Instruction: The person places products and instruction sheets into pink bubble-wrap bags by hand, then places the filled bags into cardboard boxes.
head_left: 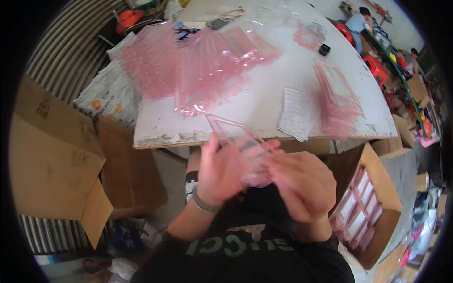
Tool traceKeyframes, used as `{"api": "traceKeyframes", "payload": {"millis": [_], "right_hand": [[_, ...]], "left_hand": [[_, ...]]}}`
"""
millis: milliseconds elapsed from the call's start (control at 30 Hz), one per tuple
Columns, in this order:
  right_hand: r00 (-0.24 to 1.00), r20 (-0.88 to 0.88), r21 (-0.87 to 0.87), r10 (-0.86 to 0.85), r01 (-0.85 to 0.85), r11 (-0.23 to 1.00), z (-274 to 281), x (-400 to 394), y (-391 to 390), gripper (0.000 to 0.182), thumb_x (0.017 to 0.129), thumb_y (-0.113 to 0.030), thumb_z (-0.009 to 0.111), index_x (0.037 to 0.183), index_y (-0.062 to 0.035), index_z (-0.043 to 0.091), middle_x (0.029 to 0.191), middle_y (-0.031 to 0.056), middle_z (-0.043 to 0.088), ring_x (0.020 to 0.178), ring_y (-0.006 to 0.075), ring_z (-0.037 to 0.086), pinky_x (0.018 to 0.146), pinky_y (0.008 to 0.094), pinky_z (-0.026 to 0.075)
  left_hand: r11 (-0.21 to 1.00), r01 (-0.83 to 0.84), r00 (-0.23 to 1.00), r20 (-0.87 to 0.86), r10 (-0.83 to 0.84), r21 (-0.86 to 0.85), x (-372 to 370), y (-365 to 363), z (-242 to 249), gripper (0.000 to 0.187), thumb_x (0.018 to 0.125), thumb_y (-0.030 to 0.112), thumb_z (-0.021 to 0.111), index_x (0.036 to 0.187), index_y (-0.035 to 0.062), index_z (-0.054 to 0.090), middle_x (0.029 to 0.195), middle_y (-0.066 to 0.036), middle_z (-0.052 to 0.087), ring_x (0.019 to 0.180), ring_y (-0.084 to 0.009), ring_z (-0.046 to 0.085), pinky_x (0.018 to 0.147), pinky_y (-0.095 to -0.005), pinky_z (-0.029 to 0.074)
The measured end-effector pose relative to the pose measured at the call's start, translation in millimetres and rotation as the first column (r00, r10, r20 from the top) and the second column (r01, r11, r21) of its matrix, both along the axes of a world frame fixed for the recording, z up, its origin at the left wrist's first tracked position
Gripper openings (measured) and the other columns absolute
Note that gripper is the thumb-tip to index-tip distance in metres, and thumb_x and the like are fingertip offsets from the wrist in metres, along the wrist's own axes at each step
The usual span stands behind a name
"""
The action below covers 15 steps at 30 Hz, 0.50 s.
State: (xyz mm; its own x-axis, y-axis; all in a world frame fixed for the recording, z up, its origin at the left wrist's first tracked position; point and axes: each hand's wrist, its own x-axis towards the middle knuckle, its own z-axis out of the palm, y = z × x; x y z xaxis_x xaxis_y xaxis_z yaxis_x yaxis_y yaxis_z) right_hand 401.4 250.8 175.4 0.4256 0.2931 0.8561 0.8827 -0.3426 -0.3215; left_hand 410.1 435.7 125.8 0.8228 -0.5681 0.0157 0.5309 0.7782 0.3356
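Observation:
A clear plastic pouch with pink edges (pixel 236 137) is held tilted between my two hands, in front of the table edge. My left hand (pixel 217 174) holds it from the left, with the thumb up and some fingers showing through the clear plastic. On its right side, my right hand (pixel 304 184) grips it with bent fingers, slightly blurred. Beyond them on the table, many similar pink-edged pouches (pixel 188 61) lie fanned out in overlapping rows. A pile of printed paper sheets (pixel 295 113) lies near the front edge, beside a stack of pink-edged pouches with white inserts (pixel 337 94).
The white table (pixel 264 80) has a worn front edge. An open carton (pixel 391 207) at lower right holds packed pink-edged pouches. Large cardboard boxes (pixel 56 155) stand at left. A small black object (pixel 324 49) lies on the table. Another person (pixel 357 28) is far right.

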Motion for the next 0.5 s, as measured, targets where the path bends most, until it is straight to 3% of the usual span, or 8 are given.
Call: {"api": "traceKeyframes", "payload": {"millis": [33, 100, 167, 233, 300, 433, 500], "right_hand": [[0.998, -0.017, -0.001, 0.069, -0.069, 0.998, 2.8, -9.4, -3.9, 0.036, 0.064, -0.003, 0.071, 0.099, 0.0046, 0.069, 0.092, 0.0179, 0.069, 0.079, 0.0335, 0.068, 0.067, 0.0384, 0.053], [0.984, 0.128, 0.037, -0.126, 0.122, 0.992, -6.1, -10.1, -6.2, 0.035, 0.064, -0.005, 0.073, 0.098, 0.0031, 0.069, 0.093, 0.0165, 0.069, 0.079, 0.0331, 0.066, 0.067, 0.0384, 0.052], [0.891, 0.289, 0.096, -0.35, 0.336, 0.937, -11.6, -8.8, -1.6, 0.035, 0.066, -0.009, 0.074, 0.1, -0.0041, 0.071, 0.101, 0.0141, 0.069, 0.084, 0.0302, 0.063, 0.069, 0.0368, 0.05], [0.811, 0.39, 0.194, -0.436, 0.39, 0.9, -20.6, -0.3, 9.7, 0.034, 0.068, -0.009, 0.074, 0.102, -0.0081, 0.072, 0.105, 0.0129, 0.069, 0.086, 0.027, 0.06, 0.071, 0.0355, 0.048], [0.726, 0.457, 0.257, -0.514, 0.445, 0.858, -26.0, 4.3, 17.7, 0.032, 0.072, -0.009, 0.073, 0.104, -0.012, 0.073, 0.107, 0.0101, 0.067, 0.088, 0.023, 0.057, 0.073, 0.0335, 0.045], [0.749, 0.479, 0.258, -0.458, 0.378, 0.889, -22.3, 6.9, 25.7, 0.03, 0.071, -0.008, 0.074, 0.101, -0.0081, 0.072, 0.102, 0.0078, 0.066, 0.086, 0.0222, 0.058, 0.072, 0.0332, 0.044], [0.755, 0.476, 0.25, -0.45, 0.374, 0.893, -20.7, 7.9, 28.4, 0.029, 0.07, -0.007, 0.074, 0.099, -0.0055, 0.071, 0.101, 0.0085, 0.066, 0.085, 0.0232, 0.06, 0.071, 0.0334, 0.044]], "left_hand": [[0.998, -0.005, 0.999, -0.051, 0.002, -0.066, -7.4, -7.8, 4.9, 0.091, 0.091, 0.069, 0.05, 0.147, -0.001, 0.034, 0.143, -0.027, 0.048, 0.135, -0.0454, 0.043, 0.11, -0.0575, 0.039], [0.981, -0.034, 0.99, -0.14, 0.008, -0.189, -16.6, -20.3, 12.8, 0.091, 0.091, 0.067, 0.051, 0.148, 0.0, 0.03, 0.142, -0.025, 0.048, 0.137, -0.0446, 0.041, 0.112, -0.0576, 0.037], [0.977, -0.152, 0.979, -0.157, 0.128, -0.149, -16.6, -23.0, 18.9, 0.089, 0.09, 0.066, 0.053, 0.146, -0.0007, 0.033, 0.139, -0.022, 0.049, 0.137, -0.0426, 0.042, 0.113, -0.0571, 0.037], [0.961, -0.268, 0.959, -0.108, 0.261, -0.061, -15.5, -23.3, 22.8, 0.089, 0.089, 0.063, 0.058, 0.141, -0.0043, 0.035, 0.131, -0.019, 0.051, 0.135, -0.0392, 0.043, 0.114, -0.0548, 0.038], [0.952, -0.296, 0.953, -0.09, 0.289, -0.08, -16.8, -22.8, 18.7, 0.091, 0.088, 0.062, 0.06, 0.141, -0.006, 0.033, 0.133, -0.019, 0.049, 0.135, -0.0385, 0.043, 0.114, -0.0534, 0.039], [0.93, -0.254, 0.954, -0.228, 0.196, -0.264, -20.6, -22.4, 16.8, 0.093, 0.087, 0.061, 0.063, 0.143, -0.0059, 0.029, 0.136, -0.018, 0.046, 0.132, -0.0359, 0.045, 0.112, -0.0501, 0.041], [0.93, -0.259, 0.952, -0.234, 0.199, -0.26, -21.3, -20.5, 14.9, 0.094, 0.087, 0.061, 0.063, 0.144, -0.0055, 0.028, 0.136, -0.018, 0.045, 0.13, -0.0348, 0.046, 0.112, -0.0489, 0.041]]}}
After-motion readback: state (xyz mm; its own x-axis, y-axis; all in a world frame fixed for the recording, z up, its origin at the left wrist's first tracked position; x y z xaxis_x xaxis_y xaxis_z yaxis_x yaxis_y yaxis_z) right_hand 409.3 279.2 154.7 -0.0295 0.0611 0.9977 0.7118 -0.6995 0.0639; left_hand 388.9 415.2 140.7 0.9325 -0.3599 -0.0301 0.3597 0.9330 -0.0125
